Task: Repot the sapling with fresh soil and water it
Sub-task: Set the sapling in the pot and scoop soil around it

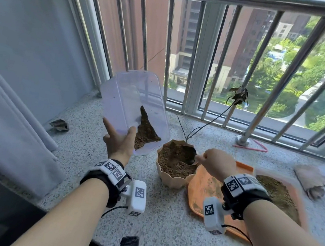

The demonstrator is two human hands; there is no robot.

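Note:
A beige scalloped pot (172, 179) stands on the speckled balcony floor, holding brown soil and a thin dark sapling (209, 121) with a withered leaf cluster at its tip. My left hand (119, 141) grips a clear plastic box (131, 102) tilted over the pot's left rim, with soil (146, 131) gathered at its low corner. My right hand (215, 162) is closed on a small dark tool (192, 159), its tip inside the pot; most of the tool is hidden.
An orange tray (202, 192) with a heap of old soil (278, 193) lies right of the pot. A rolled cloth (311, 181) sits far right, a dry leaf (60, 125) at left. Metal railing (203, 56) runs along the back, a pink wire (255, 148) by its post.

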